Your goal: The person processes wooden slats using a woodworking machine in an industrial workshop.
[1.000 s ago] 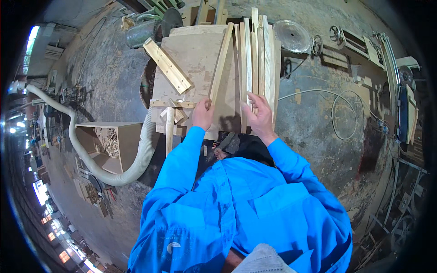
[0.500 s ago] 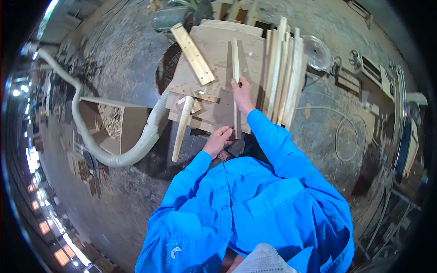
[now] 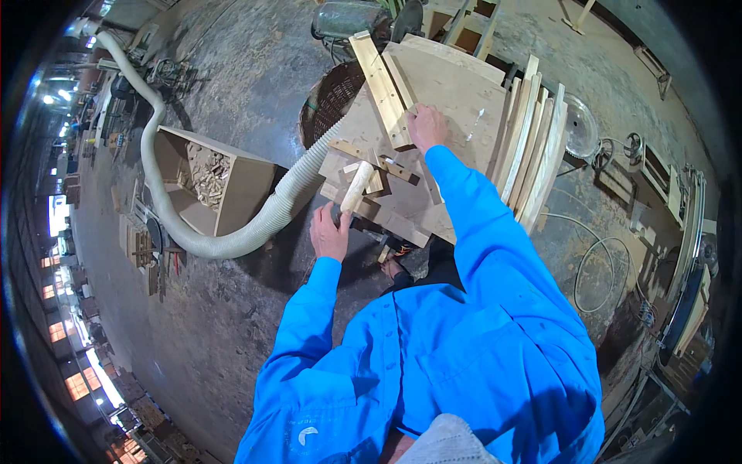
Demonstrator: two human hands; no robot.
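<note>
The left hand [image 3: 328, 234] has left the thin stick [image 3: 398, 77] and gone to the round peg [image 3: 356, 188], fingers part open, grip hard to tell, while the stick has moved left beside the board with holes [image 3: 379, 89], maybe put aside, the right hand [image 3: 427, 127] bent narrowly around it.

slanting wooden strip [image 3: 399, 80], pale rounded stick [image 3: 356, 189]

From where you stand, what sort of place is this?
Probably a woodworking shop: wooden strips lie side by side on a worktop, an open box holds what look like wood scraps, and a thick ribbed hose curves past it.
</note>
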